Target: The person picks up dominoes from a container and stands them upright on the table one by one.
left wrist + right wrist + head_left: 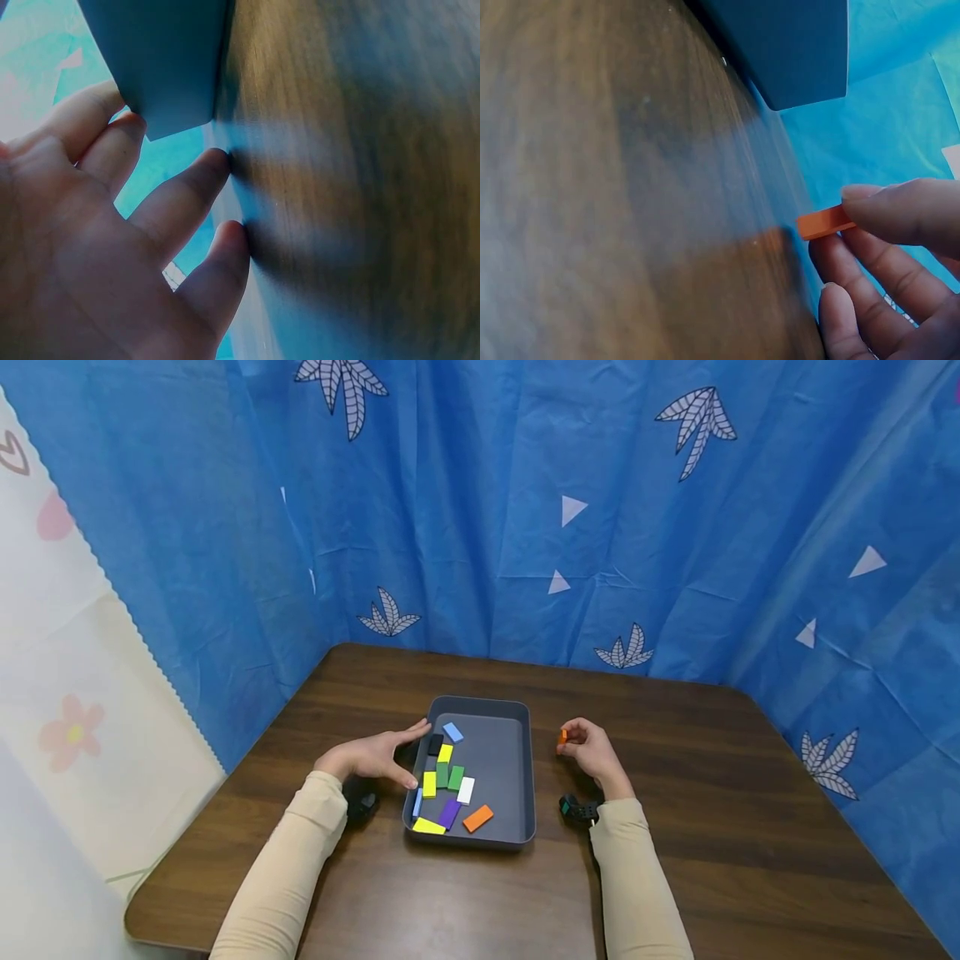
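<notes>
A dark grey tray [498,752] holds several small flat domino-like blocks, most of them at its left side. Among these are a white block [466,790], a purple block [449,813] and an orange block [477,817]. At the tray's left wall, my left hand [371,755] has thumb and fingers spread, touching or very near the rim. Right of the tray, my right hand [594,752] pinches another orange block [823,223] between thumb and fingers, just above or on the table; contact underneath cannot be told.
The brown wooden table [675,735] extends around the tray. A blue curtain [480,510] hangs behind it, with a pale curtain [90,710] at the left. Each wrist wears a black device, such as the right one [577,810].
</notes>
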### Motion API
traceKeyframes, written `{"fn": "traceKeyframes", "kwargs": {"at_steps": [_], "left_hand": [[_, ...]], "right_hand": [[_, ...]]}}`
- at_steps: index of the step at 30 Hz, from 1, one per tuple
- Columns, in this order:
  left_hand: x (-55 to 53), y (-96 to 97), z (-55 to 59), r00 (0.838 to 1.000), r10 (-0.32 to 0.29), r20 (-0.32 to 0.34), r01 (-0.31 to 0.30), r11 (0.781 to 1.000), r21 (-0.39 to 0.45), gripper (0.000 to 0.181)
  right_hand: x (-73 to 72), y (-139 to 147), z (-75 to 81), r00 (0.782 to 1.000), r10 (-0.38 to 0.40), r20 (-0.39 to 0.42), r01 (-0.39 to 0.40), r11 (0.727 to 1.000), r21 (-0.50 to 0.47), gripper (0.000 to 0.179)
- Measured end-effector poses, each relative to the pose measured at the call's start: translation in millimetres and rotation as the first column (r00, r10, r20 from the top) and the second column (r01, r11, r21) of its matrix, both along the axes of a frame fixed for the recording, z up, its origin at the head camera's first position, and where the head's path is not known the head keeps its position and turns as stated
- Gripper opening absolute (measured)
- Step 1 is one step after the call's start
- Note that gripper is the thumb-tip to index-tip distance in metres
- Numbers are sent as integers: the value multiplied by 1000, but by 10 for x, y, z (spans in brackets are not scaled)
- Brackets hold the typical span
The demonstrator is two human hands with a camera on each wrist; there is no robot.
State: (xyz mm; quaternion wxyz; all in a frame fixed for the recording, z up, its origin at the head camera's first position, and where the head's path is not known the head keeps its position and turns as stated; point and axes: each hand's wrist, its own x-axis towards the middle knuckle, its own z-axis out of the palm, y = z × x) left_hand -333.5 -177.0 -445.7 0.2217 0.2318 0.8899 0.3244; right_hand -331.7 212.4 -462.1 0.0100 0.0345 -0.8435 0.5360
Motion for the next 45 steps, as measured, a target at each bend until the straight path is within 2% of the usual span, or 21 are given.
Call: {"fn": "traceKeyframes", "kwargs": {"at_steps": [11, 21, 26, 31, 39, 45], "left_hand": [[8, 1, 22, 1000, -2, 3, 1, 1000, 10, 106], [12, 9, 16, 1000, 3, -2, -3, 1000, 0, 107], [6, -1, 15, 1000, -2, -1, 2, 1000, -6, 106], [6, -11, 16, 1000, -7, -2, 7, 1000, 0, 105], [7, -6, 28, 1000, -3, -3, 3, 1000, -1, 105], [23, 0, 28, 1000, -5, 0, 5, 1000, -10, 105]], "right_hand": [[-8, -4, -9, 1000, 8, 10, -8, 1000, 23, 30], [-3, 15, -20, 999, 34, -13, -33, 998, 46, 28], [7, -4, -10, 1000, 17, 12, -18, 998, 62, 29], [9, -13, -1, 999, 15, 31, -18, 996, 91, 33], [34, 60, 62, 997, 58, 48, -61, 995, 79, 43], [76, 134, 157, 998, 43, 40, -47, 994, 97, 54]]}}
